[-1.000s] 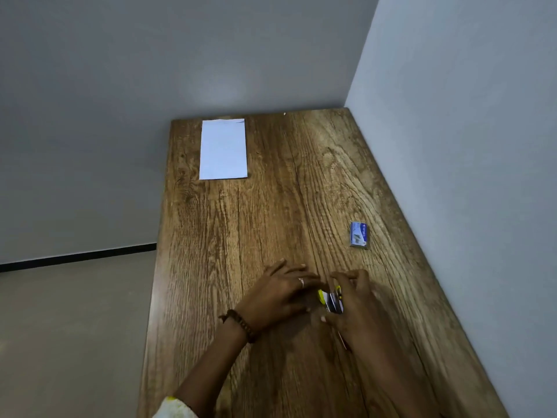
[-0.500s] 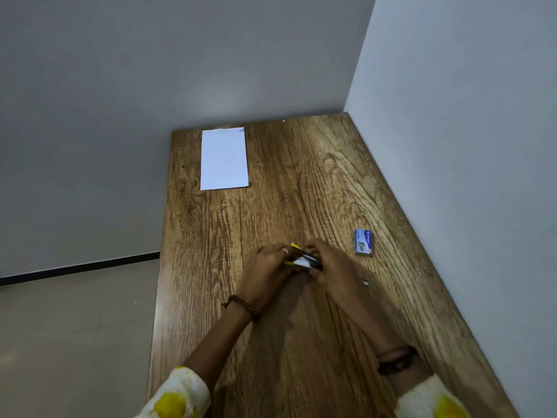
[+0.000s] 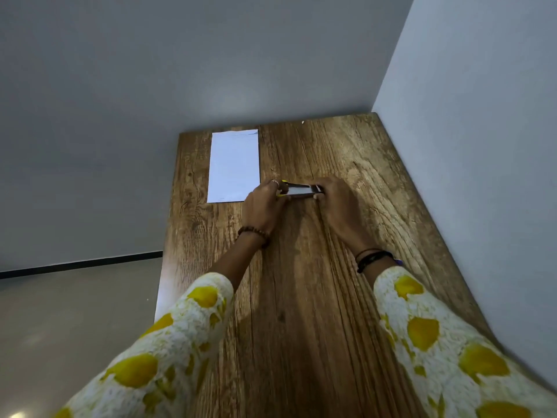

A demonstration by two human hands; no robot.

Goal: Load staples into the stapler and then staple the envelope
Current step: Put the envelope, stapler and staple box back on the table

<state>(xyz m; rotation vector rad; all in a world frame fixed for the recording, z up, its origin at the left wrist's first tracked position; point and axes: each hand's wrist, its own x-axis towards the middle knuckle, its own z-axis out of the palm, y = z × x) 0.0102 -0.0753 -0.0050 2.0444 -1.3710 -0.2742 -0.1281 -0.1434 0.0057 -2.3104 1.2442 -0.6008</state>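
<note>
1. I see the stapler [image 3: 300, 190] held between both hands, lifted over the middle of the desk [image 3: 301, 297], lying roughly level with its length running left to right.
2. My left hand [image 3: 263, 203] has its fingers curled round the stapler's left end, where a bit of yellow shows; a ring sits on one finger and a beaded bracelet [image 3: 254, 233] on the wrist.
3. My right hand [image 3: 337, 203] grips the stapler's right end with curled fingers; dark bands [image 3: 373, 259] circle that wrist.
4. I cannot tell whether the stapler is opened up or closed; the hands cover too much of it.
5. The white envelope [image 3: 234, 165] lies flat at the far left corner of the desk, its far edge at the desk's far edge; the left hand overlaps its near right corner in my view.
6. Both sleeves [image 3: 437, 336] are white with yellow blotches.
7. Grey walls run along the desk's far and right edges.
</note>
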